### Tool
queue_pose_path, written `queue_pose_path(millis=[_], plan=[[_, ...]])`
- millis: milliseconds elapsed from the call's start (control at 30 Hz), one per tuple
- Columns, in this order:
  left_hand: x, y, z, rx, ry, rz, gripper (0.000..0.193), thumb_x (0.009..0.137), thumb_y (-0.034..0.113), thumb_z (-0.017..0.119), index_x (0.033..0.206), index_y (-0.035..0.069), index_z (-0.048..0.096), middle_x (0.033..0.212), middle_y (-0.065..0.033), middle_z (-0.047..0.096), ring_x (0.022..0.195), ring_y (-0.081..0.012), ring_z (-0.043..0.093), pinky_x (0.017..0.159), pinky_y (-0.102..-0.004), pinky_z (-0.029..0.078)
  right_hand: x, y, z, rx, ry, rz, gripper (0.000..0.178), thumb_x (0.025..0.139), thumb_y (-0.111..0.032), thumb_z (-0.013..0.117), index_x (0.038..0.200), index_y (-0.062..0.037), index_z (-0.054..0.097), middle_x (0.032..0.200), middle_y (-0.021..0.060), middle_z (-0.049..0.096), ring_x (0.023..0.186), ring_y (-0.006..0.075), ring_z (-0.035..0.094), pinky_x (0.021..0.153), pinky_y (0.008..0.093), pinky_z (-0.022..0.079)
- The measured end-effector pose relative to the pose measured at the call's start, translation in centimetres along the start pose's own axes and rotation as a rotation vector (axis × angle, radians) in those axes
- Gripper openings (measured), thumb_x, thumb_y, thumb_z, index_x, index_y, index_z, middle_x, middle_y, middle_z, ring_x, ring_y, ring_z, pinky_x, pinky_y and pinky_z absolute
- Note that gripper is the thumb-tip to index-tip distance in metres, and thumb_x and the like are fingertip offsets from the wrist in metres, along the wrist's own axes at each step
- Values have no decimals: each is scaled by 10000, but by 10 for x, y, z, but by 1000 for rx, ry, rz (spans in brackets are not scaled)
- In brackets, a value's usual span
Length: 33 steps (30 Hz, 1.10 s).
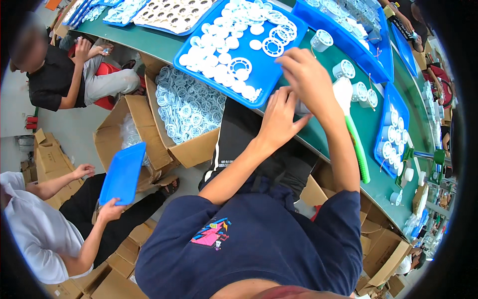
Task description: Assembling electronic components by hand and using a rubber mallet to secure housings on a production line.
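My left hand [280, 119] is at the table's near edge, its fingers curled around a whitish round part [301, 108] that is mostly hidden by both hands. Just above it, my right hand [307, 77] is bent down with its fingertips beside the right edge of a blue tray [266, 92]; whether anything is between them is hidden. On that tray lie many white discs [219, 60] and several white slotted rings [273, 47]. Right of my right hand lies a brush with a green handle [356, 149], near white cylindrical housings [343, 69] with thin wires.
A long blue bin [348, 47] of clear parts stands at the back. Another blue tray [404, 117] at the right holds white housings. Left of me is a cardboard box [199, 149] full of clear rings. One person sits at the left; another holds a blue tray [123, 172].
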<state>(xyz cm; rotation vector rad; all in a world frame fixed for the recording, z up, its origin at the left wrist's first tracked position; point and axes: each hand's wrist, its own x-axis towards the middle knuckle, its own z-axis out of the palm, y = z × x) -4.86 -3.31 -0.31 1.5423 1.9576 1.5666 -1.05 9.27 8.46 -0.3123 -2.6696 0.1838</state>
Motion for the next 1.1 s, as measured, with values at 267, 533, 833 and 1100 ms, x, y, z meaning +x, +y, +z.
queue_pose_path(millis=[267,533,833,1100], plan=[[1,-1,11,-6,3,69,668,768,200,867,1328,20,549,1247,-167,567,1160,-397,557,1002,-485,439,64,49,79,-19,-128,-37,319,887,-91,670,1204,-64,668,1120,130,651,970,364,687,840,444,580],[7,-4,-6,-26,-24,89,708,770,197,849,1367,22,512,1292,-191,550,1211,-424,520,1096,-533,391,50,38,48,168,133,115,189,961,-139,628,1114,-33,657,1031,160,653,920,369,681,801,436,549],[8,-1,7,31,-9,92,630,783,275,855,1300,41,581,1245,-166,637,1188,-392,560,1100,-498,380,46,45,54,366,96,141,235,1004,-196,604,1106,-4,694,1069,178,684,998,361,679,880,448,544],[6,-1,4,7,-15,26,691,766,278,875,1340,60,558,1272,-164,606,1243,-373,548,1164,-551,337,-53,13,-38,616,-71,499,177,985,-62,640,1105,-44,769,987,141,715,960,268,722,873,381,559]])
